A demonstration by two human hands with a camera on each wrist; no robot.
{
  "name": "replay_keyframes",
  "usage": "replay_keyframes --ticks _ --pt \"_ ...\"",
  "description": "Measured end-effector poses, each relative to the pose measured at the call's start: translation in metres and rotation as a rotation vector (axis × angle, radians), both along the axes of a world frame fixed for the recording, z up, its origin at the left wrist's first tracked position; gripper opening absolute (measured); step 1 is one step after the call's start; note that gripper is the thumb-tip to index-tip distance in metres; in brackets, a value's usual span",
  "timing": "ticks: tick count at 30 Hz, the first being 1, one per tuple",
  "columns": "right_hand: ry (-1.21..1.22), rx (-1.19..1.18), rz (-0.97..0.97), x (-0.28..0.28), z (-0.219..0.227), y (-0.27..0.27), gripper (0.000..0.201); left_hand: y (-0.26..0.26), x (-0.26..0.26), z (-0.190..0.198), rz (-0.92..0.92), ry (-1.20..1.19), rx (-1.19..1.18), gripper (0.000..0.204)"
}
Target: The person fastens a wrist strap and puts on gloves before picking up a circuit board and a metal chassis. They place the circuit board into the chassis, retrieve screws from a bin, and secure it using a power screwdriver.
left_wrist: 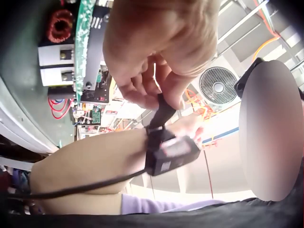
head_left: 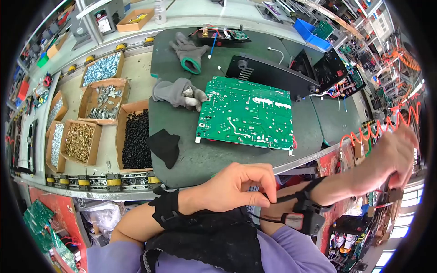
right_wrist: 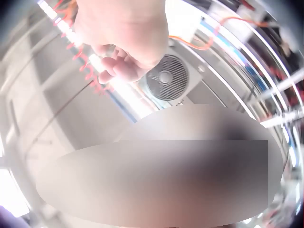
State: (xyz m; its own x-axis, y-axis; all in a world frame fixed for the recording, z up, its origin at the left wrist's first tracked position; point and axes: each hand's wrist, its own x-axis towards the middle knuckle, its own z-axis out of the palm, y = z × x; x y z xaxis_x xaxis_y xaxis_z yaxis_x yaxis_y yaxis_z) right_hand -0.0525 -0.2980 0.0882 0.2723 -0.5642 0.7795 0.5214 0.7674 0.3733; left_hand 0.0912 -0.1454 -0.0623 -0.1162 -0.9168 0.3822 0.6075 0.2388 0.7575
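Observation:
My left hand (head_left: pixel 230 187) pinches the loose end of a black strap (left_wrist: pixel 164 113) between thumb and fingertips. The strap (head_left: pixel 287 198) runs round my right wrist, where a small black camera (head_left: pixel 313 223) is fastened with a cable. Held up to the right in the head view, my right hand (head_left: pixel 392 157) has loosely curled fingers and nothing in them. The right wrist view shows the same curled fingers (right_wrist: pixel 121 66). Beyond the hands, a green circuit board (head_left: pixel 246 113) lies solder side up on the dark mat, apart from both hands.
Two grey gloves (head_left: pixel 177 93) and a black cloth piece (head_left: pixel 165 148) lie left of the board. Boxes of black screws (head_left: pixel 122 136) and other hardware stand further left. Behind the board is a black metal housing (head_left: pixel 273 75). A red coiled hose (head_left: pixel 364 135) hangs at the right.

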Motion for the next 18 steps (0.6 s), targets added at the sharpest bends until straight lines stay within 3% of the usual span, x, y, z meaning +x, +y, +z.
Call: replay_keyframes --ticks 1,2,3,5,6,8,9,10,12,14,16,17,18 --pt "0.062 -0.041 -0.101 0.012 -0.002 0.007 0.008 -0.005 0.000 -0.018 -0.011 -0.173 -0.058 0.029" --pt "0.119 -0.081 -0.198 0.026 -0.005 0.014 0.008 -0.005 -0.005 -0.016 -0.014 -0.179 -0.056 0.029" --pt "0.107 -0.080 -0.202 0.032 -0.007 0.013 0.008 -0.005 -0.013 -0.012 0.079 -0.154 -0.002 0.048" --pt "0.340 -0.191 -0.743 0.041 -0.016 0.009 0.021 0.001 -0.021 -0.007 0.168 -0.161 0.083 0.094" --pt "0.336 -0.187 -0.749 0.046 -0.020 0.008 0.021 0.005 -0.025 -0.001 0.162 -0.166 0.084 0.094" --pt "0.500 -0.386 -1.334 0.056 -0.031 0.002 0.029 0.011 -0.031 0.010 0.378 -0.435 0.103 0.091" --pt "0.525 -0.501 -1.461 0.058 -0.039 -0.007 0.037 0.010 -0.032 0.007 0.408 -0.459 0.219 0.084" --pt "0.543 -0.447 -1.497 0.070 -0.043 -0.006 0.036 0.007 -0.032 0.013 0.515 -0.484 0.338 0.069" --pt "0.917 -0.239 -1.896 0.092 -0.054 -0.001 0.031 0.002 -0.033 0.005 0.594 -0.443 0.410 0.059" --pt "1.005 -0.307 -2.300 0.126 -0.070 -0.009 0.016 0.001 -0.030 0.016 0.640 -0.528 0.435 0.052" --pt "1.127 -0.705 -2.610 0.139 -0.081 -0.011 0.008 0.001 -0.030 0.018 0.690 -0.611 0.459 0.045" --pt "1.128 -0.703 -2.605 0.142 -0.084 -0.012 0.008 0.000 -0.032 0.015 0.771 -0.740 0.359 0.043" --pt "1.277 -0.661 -2.360 0.144 -0.087 -0.014 0.009 0.001 -0.033 0.013 0.847 -0.868 0.256 0.041"
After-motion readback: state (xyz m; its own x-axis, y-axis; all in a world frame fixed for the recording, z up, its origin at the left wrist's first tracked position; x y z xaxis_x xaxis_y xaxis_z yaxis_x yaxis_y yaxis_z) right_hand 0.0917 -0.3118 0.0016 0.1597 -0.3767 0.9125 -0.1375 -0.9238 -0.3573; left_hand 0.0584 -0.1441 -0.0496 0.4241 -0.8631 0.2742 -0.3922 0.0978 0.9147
